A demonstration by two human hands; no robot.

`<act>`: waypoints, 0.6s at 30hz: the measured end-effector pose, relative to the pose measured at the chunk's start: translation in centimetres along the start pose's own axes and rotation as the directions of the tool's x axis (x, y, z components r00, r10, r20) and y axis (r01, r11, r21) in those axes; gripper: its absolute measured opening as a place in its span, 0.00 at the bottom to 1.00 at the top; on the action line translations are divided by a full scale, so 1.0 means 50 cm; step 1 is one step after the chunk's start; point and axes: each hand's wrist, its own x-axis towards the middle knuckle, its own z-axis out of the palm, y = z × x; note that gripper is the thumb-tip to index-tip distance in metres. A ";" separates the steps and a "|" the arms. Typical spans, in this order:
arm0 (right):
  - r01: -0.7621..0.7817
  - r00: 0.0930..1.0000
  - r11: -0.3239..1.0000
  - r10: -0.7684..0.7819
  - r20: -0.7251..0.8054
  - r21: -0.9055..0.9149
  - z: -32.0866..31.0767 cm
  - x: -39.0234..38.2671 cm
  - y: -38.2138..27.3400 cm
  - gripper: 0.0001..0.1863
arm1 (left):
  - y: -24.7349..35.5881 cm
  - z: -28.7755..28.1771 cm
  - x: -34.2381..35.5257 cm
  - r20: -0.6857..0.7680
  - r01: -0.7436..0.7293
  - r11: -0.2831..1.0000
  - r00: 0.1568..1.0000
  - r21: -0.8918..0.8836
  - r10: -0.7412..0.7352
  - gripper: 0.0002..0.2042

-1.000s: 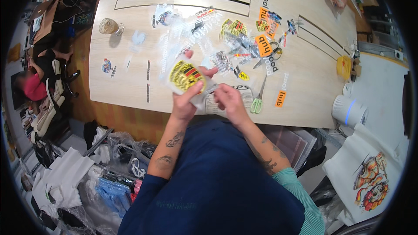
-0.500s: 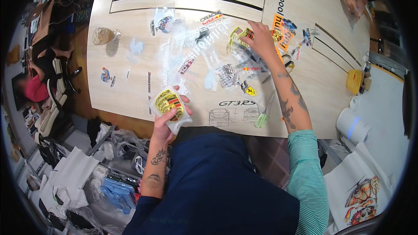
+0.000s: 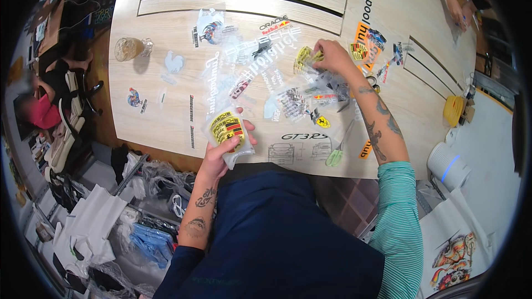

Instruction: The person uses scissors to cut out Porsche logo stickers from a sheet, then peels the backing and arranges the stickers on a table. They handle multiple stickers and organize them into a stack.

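My left hand is closed around a stack of yellow crest stickers on clear film, thumb on top, over the table's near edge. Farther right, my right hand pinches the edge of another yellow crest sticker just above the pile. Below that hand lie overlapping clear-film decals, among them a small yellow-and-black shield sticker. One more yellow crest sticker rests to the right of my right hand. Green-handled scissors lie near the front edge.
White lettering decals spread over the middle of the wooden table. A glass of drink stands at the left. Yellow tape rolls sit on the right edge. Another person's hand is at the far right corner.
My right hand has drawn slightly nearer, its fingers now together on a yellow crest sticker. The left hand keeps its stack, and the whole view has shifted a little.
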 end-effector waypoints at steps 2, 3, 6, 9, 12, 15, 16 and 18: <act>0.049 0.996 0.976 -0.065 -0.068 -0.213 0.008 -0.006 0.011 0.28 | 0.003 -0.001 -0.004 0.002 0.004 1.000 1.000 0.007 -0.004 0.36; 0.085 0.991 0.966 -0.108 -0.083 -0.243 0.007 -0.009 0.011 0.28 | 0.003 -0.002 -0.006 0.001 0.002 1.000 1.000 0.009 -0.002 0.36; 0.160 0.979 0.944 -0.188 -0.072 -0.287 0.003 -0.017 0.003 0.28 | 0.001 -0.004 -0.008 -0.016 -0.024 0.999 1.000 0.041 0.024 0.37; 0.161 0.985 0.951 -0.172 -0.018 -0.263 -0.005 -0.024 -0.008 0.32 | -0.007 -0.004 -0.017 -0.034 -0.034 0.999 0.999 0.043 0.036 0.37; 0.100 0.983 0.956 -0.137 -0.119 -0.276 0.016 -0.029 -0.016 0.36 | -0.015 -0.009 -0.022 -0.034 -0.046 0.998 0.998 0.043 0.047 0.36; 0.016 0.962 0.953 -0.097 -0.255 -0.301 0.047 -0.041 -0.043 0.39 | -0.025 -0.010 -0.032 -0.047 -0.055 0.998 0.997 0.033 0.057 0.37; 0.018 0.956 0.941 -0.116 -0.270 -0.339 0.056 -0.044 -0.048 0.39 | -0.027 -0.010 -0.035 -0.053 -0.060 0.998 0.997 0.029 0.061 0.37; 0.040 0.950 0.921 -0.155 -0.271 -0.388 0.063 -0.046 -0.051 0.37 | -0.032 -0.008 -0.040 -0.041 -0.058 0.998 0.997 0.020 0.059 0.36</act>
